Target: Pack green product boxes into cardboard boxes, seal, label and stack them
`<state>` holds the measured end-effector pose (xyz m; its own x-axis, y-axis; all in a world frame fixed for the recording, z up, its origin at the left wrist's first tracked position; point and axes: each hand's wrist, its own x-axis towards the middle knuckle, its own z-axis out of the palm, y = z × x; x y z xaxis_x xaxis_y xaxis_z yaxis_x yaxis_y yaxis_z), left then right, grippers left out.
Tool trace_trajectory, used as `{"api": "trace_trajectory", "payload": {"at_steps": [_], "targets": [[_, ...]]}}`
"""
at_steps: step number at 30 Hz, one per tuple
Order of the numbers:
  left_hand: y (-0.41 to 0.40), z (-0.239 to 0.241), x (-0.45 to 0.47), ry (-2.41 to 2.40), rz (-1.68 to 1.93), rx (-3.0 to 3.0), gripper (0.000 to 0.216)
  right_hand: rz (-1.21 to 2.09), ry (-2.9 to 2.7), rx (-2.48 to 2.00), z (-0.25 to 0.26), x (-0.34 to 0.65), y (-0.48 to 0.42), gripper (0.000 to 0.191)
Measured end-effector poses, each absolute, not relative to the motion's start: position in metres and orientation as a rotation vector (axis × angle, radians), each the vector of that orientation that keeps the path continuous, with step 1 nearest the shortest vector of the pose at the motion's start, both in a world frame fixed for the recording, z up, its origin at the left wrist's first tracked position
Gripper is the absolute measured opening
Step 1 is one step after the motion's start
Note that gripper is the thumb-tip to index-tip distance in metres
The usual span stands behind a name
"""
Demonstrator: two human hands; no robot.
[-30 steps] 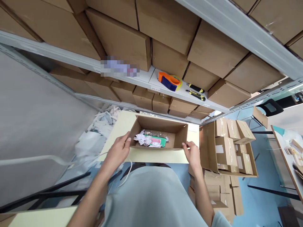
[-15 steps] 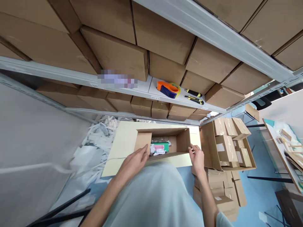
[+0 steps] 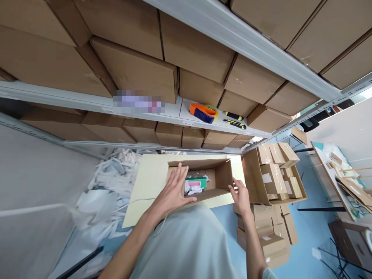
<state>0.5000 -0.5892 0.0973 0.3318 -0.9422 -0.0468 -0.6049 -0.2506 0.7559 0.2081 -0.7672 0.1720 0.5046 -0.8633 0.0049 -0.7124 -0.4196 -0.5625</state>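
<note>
An open cardboard box [image 3: 223, 176] lies in front of me on a pale yellow board. Inside it are a green and pink item [image 3: 200, 183], crumpled white paper [image 3: 195, 190] and some clear wrap. My left hand [image 3: 174, 190] rests across the box's left end with its fingers spread and thumb stretched along the near edge, hiding part of that end. At the near right corner, my right hand [image 3: 240, 193] grips the box wall between thumb and fingers.
Shelves packed with cartons [image 3: 200, 35] rise ahead. A tape dispenser [image 3: 203, 113] and two cutter knives [image 3: 235, 124] lie on the shelf edge. A big carton [image 3: 255, 178] of small boxes stands at right, stacked boxes [image 3: 270, 236] below. Paper scraps [image 3: 113, 182] are heaped at left.
My left hand has moved up over the box's left end and its fingers have spread; the left flap is lower. My right hand stays at the right corner. The view has shifted slightly.
</note>
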Motion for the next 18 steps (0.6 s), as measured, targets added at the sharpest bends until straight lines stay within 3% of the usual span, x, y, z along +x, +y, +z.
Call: {"api": "trace_trajectory", "payload": {"at_steps": [6, 12, 18], "targets": [[-0.59, 0.1, 0.499, -1.38, -0.637, 1.952, 0.139, -0.282, 1.091, -2.139, 0.173, 0.22, -0.763, 0.045], [-0.573, 0.112, 0.502, -1.295, -0.669, 2.004, 0.127, 0.086, 0.957, -1.998, 0.181, 0.217, -0.79, 0.082], [-0.569, 0.107, 0.512, -1.077, -0.8, 2.093, 0.115, 0.173, 0.997, -2.059, 0.17, 0.238, -0.823, 0.067]]}}
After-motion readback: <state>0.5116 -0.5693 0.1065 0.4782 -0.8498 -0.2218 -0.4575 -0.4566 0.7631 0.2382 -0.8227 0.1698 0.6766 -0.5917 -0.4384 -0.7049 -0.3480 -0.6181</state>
